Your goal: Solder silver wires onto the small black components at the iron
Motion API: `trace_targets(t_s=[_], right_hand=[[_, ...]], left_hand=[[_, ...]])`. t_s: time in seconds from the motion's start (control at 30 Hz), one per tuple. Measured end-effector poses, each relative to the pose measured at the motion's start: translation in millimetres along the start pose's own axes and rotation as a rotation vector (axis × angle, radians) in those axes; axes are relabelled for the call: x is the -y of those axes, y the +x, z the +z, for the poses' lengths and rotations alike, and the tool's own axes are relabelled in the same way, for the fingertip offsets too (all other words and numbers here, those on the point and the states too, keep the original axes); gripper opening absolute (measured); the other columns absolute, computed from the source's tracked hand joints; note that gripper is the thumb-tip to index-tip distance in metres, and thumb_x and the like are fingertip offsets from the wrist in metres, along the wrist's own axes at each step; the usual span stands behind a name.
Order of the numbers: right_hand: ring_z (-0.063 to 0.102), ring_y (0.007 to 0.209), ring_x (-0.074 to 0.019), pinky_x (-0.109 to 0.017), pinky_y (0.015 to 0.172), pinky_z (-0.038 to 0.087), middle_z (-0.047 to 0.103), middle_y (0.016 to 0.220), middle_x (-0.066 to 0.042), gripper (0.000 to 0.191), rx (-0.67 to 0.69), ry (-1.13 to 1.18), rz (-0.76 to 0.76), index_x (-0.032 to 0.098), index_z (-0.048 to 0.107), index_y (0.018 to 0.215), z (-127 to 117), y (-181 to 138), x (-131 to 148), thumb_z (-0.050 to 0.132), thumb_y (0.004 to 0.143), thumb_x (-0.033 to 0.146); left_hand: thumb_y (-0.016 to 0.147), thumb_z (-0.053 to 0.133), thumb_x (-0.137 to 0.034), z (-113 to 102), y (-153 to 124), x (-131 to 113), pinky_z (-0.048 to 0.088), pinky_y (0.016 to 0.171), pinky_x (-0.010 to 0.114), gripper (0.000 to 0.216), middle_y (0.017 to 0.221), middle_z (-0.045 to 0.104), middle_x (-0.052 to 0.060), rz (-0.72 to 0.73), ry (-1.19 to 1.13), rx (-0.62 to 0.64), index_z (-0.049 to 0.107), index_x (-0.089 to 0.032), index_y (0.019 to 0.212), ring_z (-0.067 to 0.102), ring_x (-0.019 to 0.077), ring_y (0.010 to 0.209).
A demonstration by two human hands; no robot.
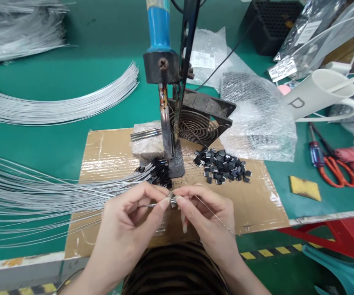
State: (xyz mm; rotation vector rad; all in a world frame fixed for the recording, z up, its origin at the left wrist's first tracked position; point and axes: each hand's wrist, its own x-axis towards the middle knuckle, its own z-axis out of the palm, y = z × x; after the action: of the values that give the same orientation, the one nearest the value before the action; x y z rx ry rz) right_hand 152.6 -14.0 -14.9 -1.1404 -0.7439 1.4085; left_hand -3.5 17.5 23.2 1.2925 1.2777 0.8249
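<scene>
Near the front edge of the cardboard, my two hands meet fingertip to fingertip. My left hand (134, 221) is closed in a pinch on a thin grey wire (149, 205). My right hand (209, 213) pinches a tiny metallic piece (173, 200), mostly hidden by the fingertips, at the wire's end. A fine silvery strand (215, 215) runs across the right palm; it looks like solder wire. Just beyond my hands, a blue-handled soldering iron (159, 28) hangs tip down in a stand. Black-ended wires (160, 172) are bunched beside it, and small black connectors (226, 164) lie piled on the right.
A small fan (199, 119) stands behind the iron. Grey wire bundles (57, 110) spread over the left of the green table. At right are bubble wrap (256, 119), a white mug (321, 94), orange-handled scissors (338, 172), a screwdriver (316, 153) and a yellow sponge (305, 188).
</scene>
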Motion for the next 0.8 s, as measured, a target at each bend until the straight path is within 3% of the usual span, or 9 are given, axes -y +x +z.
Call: trace_targets(t_s=[0.13, 0.23, 0.33, 0.43, 0.5, 0.57, 0.67, 0.8], right_hand=[[0.057, 0.052, -0.0084, -0.021, 0.047, 0.050, 0.064, 0.077, 0.001, 0.007, 0.007, -0.041, -0.022, 0.025, 0.084, 0.096, -2, -2, -1, 0.078, 0.094, 0.029], [0.058, 0.060, -0.0110, -0.026, 0.058, 0.051, 0.063, 0.085, 0.000, 0.022, 0.027, -0.171, -0.121, 0.028, 0.080, 0.114, -7, -5, -3, 0.061, 0.106, 0.034], [0.054, 0.066, -0.0129, -0.029, 0.062, 0.047, 0.058, 0.091, -0.001, 0.040, 0.030, -0.251, -0.176, 0.030, 0.070, 0.133, -11, -8, -5, 0.037, 0.113, 0.038], [0.050, 0.064, -0.0141, -0.029, 0.061, 0.042, 0.057, 0.082, 0.002, 0.036, -0.012, -0.310, -0.174, 0.031, 0.057, 0.141, -13, -10, -6, 0.034, 0.113, 0.033], [0.047, 0.060, -0.0140, -0.028, 0.058, 0.039, 0.055, 0.076, 0.005, 0.027, -0.055, -0.352, -0.197, 0.029, 0.053, 0.132, -13, -10, -6, 0.037, 0.111, 0.028], [0.042, 0.057, -0.0131, -0.028, 0.054, 0.034, 0.049, 0.073, 0.006, 0.014, -0.092, -0.407, -0.227, 0.026, 0.053, 0.109, -14, -8, -4, 0.040, 0.109, 0.024], [0.040, 0.061, -0.0139, -0.029, 0.058, 0.034, 0.041, 0.072, 0.005, 0.026, -0.084, -0.505, -0.260, 0.024, 0.043, 0.082, -16, -4, 1, 0.040, 0.107, 0.020], [0.054, 0.079, -0.0162, -0.031, 0.074, 0.045, 0.054, 0.087, 0.000, 0.025, -0.008, -0.496, -0.303, 0.023, 0.047, 0.083, -15, 3, 7, 0.043, 0.107, 0.019]], left_hand=[[0.089, 0.071, -0.011, 0, 1, -1, 0.059, 0.067, 0.013, 0.016, 0.088, 0.082, 0.003, -0.001, 0.001, 0.001, 0.076, -0.022, 0.077, 0.077, 0.0111, 0.074], [0.089, 0.071, -0.012, 0, 2, -1, 0.059, 0.065, 0.013, 0.015, 0.087, 0.082, 0.002, 0.007, 0.019, -0.002, 0.076, -0.022, 0.078, 0.076, 0.0112, 0.073], [0.087, 0.072, -0.014, 1, 4, 0, 0.057, 0.062, 0.012, 0.013, 0.085, 0.081, 0.002, 0.008, 0.055, -0.041, 0.075, -0.021, 0.077, 0.075, 0.0105, 0.070], [0.085, 0.072, -0.012, 3, 8, 2, 0.056, 0.066, 0.012, 0.013, 0.084, 0.080, 0.001, 0.024, 0.077, -0.090, 0.074, -0.021, 0.074, 0.074, 0.0097, 0.072], [0.084, 0.072, -0.012, 4, 11, 2, 0.056, 0.067, 0.012, 0.013, 0.086, 0.080, 0.001, 0.028, 0.085, -0.107, 0.074, -0.021, 0.075, 0.074, 0.0093, 0.073], [0.085, 0.071, -0.013, 5, 13, 2, 0.055, 0.068, 0.013, 0.013, 0.086, 0.080, 0.000, 0.031, 0.098, -0.121, 0.073, -0.021, 0.076, 0.073, 0.0095, 0.074], [0.085, 0.071, -0.014, 5, 17, 1, 0.055, 0.065, 0.015, 0.012, 0.087, 0.080, 0.001, 0.036, 0.128, -0.139, 0.072, -0.020, 0.074, 0.073, 0.0113, 0.074], [0.085, 0.070, -0.017, 3, 22, -1, 0.053, 0.059, 0.016, 0.012, 0.085, 0.080, 0.002, 0.039, 0.150, -0.149, 0.072, -0.020, 0.073, 0.072, 0.0119, 0.069]])
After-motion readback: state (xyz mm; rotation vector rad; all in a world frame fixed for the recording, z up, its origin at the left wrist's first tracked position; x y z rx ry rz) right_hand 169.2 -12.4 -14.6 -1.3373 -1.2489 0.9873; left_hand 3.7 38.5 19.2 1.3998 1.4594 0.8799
